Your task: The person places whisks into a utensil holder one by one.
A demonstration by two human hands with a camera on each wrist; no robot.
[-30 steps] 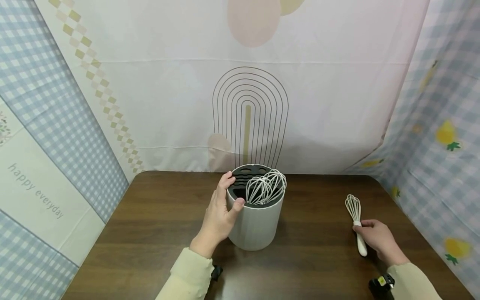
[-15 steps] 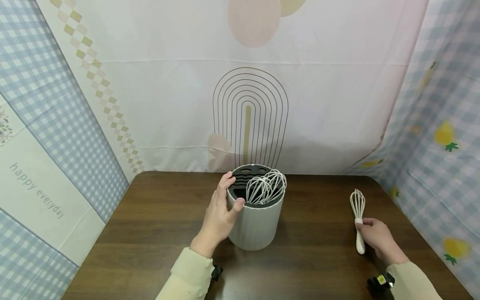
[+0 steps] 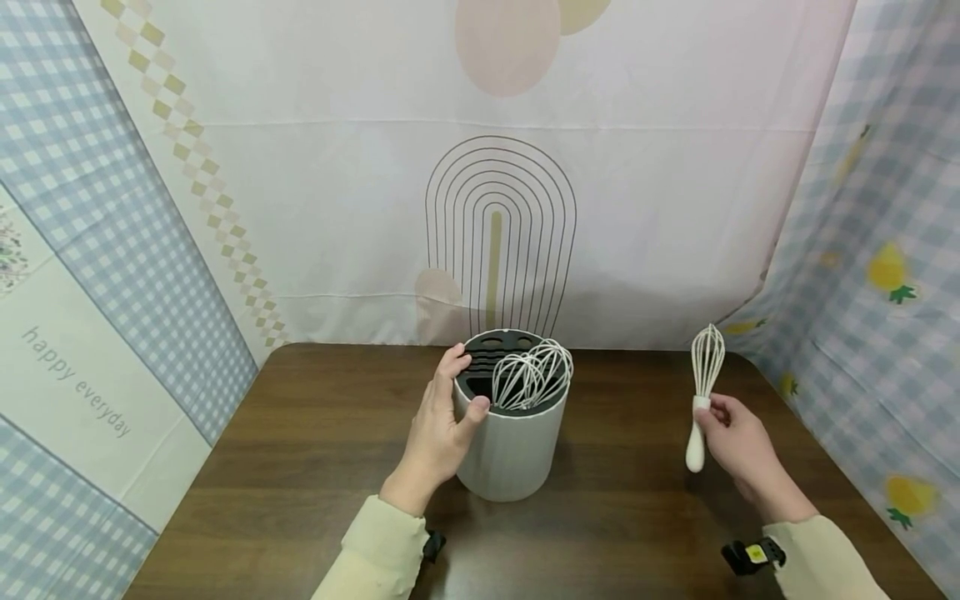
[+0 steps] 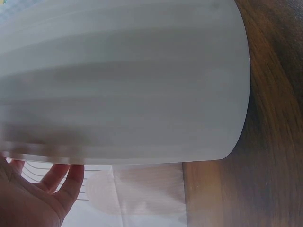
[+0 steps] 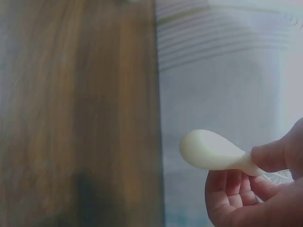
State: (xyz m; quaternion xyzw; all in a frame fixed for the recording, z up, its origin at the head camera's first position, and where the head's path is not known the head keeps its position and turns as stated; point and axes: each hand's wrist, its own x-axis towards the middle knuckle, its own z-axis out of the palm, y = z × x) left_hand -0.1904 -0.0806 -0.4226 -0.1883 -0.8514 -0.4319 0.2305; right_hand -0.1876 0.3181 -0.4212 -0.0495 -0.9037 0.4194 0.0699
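Observation:
A white whisk (image 3: pixel 696 433) is raised above the table at the right, wires up and a little tilted. My right hand (image 3: pixel 738 437) pinches it by the top of its handle, between thumb and fingers. In the right wrist view, the rounded handle end (image 5: pixel 208 150) sticks out past the fingers. A white ribbed utensil holder (image 3: pixel 510 458) with a black slotted insert stands upright at mid-table. My left hand (image 3: pixel 438 425) holds its upper left side, thumb at the front rim and fingers along the left. More whisk wires (image 3: pixel 532 375) rise from its front compartment; their handles are hidden inside.
The brown wooden table (image 3: pixel 300 483) reaches back to a white patterned cloth (image 3: pixel 337 208). Blue checked cloth (image 3: pixel 885 333) hangs along the right side, and another checked cloth (image 3: pixel 112 167) along the left.
My right hand has lifted the whisk off the table, moving it up and slightly left and turning it more upright. The left hand and holder stay put.

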